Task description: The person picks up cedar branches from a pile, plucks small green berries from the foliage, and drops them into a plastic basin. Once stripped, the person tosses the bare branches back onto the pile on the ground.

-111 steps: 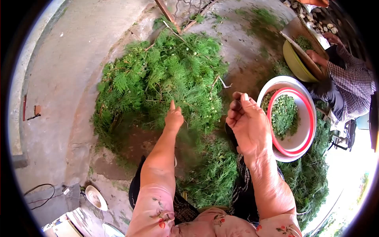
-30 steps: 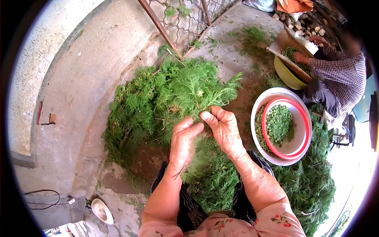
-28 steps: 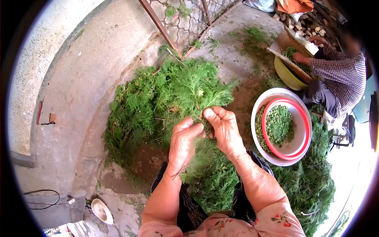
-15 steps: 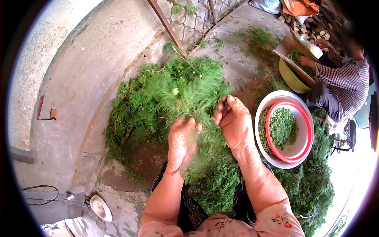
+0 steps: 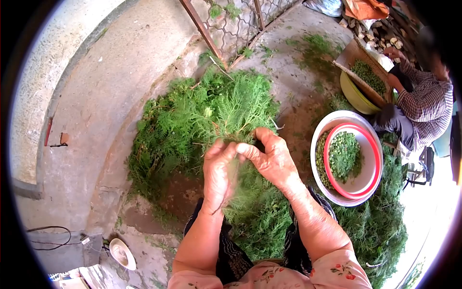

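My left hand (image 5: pixel 219 171) pinches the base of a leafy arborvitae-like sprig (image 5: pixel 236 113), whose flat green fronds fan out beyond the fingers. Close against it, my right hand (image 5: pixel 274 159) is curled at the stem, its thumb tip meeting my left fingertips. Foliage hides what lies between the right fingers. Just past the hands, a large heap of cut green branches (image 5: pixel 159 130) lies on the ground, with a pale green bud or cone showing among the fronds. More branches (image 5: pixel 262 226) lie between my knees, blurred beneath the left hand.
On the right stands a wide white basin (image 5: pixel 320 139) of small green cones, with a red-rimmed bowl (image 5: pixel 327 159) inside. Beyond it a person (image 5: pixel 418 101) sits by a woven tray (image 5: pixel 358 50) of green cones on a yellow-green tub (image 5: pixel 353 94). A conical white dish (image 5: pixel 122 254) lies lower left.
My right hand has moved left and in to the sprig's stem, its thumb now meeting my left hand. The other person's hand has drawn back from the woven tray's contents.
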`<control>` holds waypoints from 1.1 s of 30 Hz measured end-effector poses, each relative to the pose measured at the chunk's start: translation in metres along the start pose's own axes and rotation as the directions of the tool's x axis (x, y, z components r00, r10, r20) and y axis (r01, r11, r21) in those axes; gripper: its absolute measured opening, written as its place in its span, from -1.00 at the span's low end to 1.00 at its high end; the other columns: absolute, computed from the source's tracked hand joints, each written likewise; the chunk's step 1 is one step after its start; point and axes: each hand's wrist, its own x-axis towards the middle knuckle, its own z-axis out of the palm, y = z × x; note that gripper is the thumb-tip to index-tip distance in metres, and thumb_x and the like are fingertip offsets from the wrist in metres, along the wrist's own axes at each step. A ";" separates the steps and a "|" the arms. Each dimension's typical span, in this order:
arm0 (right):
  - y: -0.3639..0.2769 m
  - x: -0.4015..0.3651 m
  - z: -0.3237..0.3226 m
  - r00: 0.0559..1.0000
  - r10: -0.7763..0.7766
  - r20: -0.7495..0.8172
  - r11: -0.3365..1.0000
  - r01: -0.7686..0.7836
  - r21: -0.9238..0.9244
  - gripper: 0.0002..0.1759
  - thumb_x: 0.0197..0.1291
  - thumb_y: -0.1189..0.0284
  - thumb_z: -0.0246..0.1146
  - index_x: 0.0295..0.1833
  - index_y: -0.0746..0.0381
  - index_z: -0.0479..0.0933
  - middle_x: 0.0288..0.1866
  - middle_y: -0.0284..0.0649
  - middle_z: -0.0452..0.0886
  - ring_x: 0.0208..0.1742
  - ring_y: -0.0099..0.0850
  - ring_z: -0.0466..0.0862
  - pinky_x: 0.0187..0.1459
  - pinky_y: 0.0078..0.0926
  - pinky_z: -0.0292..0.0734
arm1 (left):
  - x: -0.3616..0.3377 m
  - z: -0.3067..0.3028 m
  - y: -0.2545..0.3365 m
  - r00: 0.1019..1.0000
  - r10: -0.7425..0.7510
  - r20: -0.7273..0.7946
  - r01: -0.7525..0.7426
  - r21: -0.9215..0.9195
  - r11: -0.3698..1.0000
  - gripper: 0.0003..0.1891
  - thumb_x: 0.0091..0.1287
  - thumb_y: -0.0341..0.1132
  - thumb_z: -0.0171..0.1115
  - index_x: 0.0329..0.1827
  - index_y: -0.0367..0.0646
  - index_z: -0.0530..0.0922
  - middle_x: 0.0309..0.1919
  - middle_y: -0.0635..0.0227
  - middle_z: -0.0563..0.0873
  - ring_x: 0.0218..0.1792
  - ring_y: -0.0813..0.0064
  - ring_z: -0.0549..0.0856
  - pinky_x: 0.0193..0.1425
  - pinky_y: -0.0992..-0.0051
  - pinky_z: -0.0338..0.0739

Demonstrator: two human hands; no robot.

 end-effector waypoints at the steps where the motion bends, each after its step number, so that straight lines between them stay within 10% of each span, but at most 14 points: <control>1: 0.004 0.001 0.000 0.998 -0.056 -0.010 0.996 0.055 -0.074 -0.60 0.17 0.21 0.24 -0.30 0.41 0.45 -0.46 -0.02 0.52 -0.43 -0.38 0.50 -0.36 -0.40 0.41 | -0.002 0.005 0.004 0.999 -0.029 -0.020 0.029 0.019 0.999 -0.94 0.29 -0.39 0.14 -0.28 -0.18 0.53 -0.36 0.43 0.60 -0.34 0.60 0.52 -0.21 0.57 0.40; 7: -0.016 -0.001 -0.004 0.979 0.169 0.117 0.972 -0.185 0.147 -0.70 0.23 0.29 0.18 -0.37 0.35 0.50 -0.54 -0.11 0.58 -0.52 -0.46 0.56 -0.42 -0.44 0.43 | -0.004 0.033 0.003 0.926 -0.054 -0.374 0.106 0.121 0.987 -0.85 0.30 -0.23 0.18 -0.29 -0.12 0.52 -0.51 0.58 0.49 -0.58 0.80 0.37 -0.57 0.80 0.20; 12: -0.001 0.001 -0.005 0.939 0.202 0.277 0.967 -0.236 0.095 -0.68 0.26 0.28 0.15 -0.36 0.36 0.54 -0.56 -0.24 0.60 -0.52 -0.56 0.53 -0.42 -0.49 0.43 | 0.002 0.017 -0.003 0.975 -0.001 -0.224 0.025 0.104 0.994 -0.86 0.33 -0.25 0.14 -0.31 -0.11 0.53 -0.51 0.60 0.49 -0.58 0.83 0.34 -0.56 0.78 0.18; 19: -0.004 -0.006 0.001 0.852 0.372 0.368 0.473 -0.515 0.715 -0.72 0.17 0.24 0.25 -0.42 0.23 0.57 -0.57 -0.37 0.55 -0.52 -0.60 0.45 -0.48 -0.63 0.31 | -0.001 0.022 0.008 0.975 -0.109 -0.196 0.150 0.211 0.966 -0.72 0.31 -0.05 0.13 -0.30 -0.09 0.52 -0.61 0.55 0.51 -0.73 0.78 0.41 -0.84 0.72 0.15; 33: -0.001 -0.014 -0.002 0.827 0.356 0.436 0.322 -0.546 0.773 -0.72 0.08 0.20 0.32 -0.31 0.21 0.60 -0.58 -0.40 0.50 -0.51 -0.55 0.47 -0.43 -0.61 0.35 | -0.006 0.010 0.008 0.961 -0.205 -0.183 0.232 0.140 0.963 -0.64 0.24 -0.01 0.22 -0.30 -0.16 0.43 -0.57 0.52 0.45 -0.60 0.69 0.42 -0.53 0.64 0.32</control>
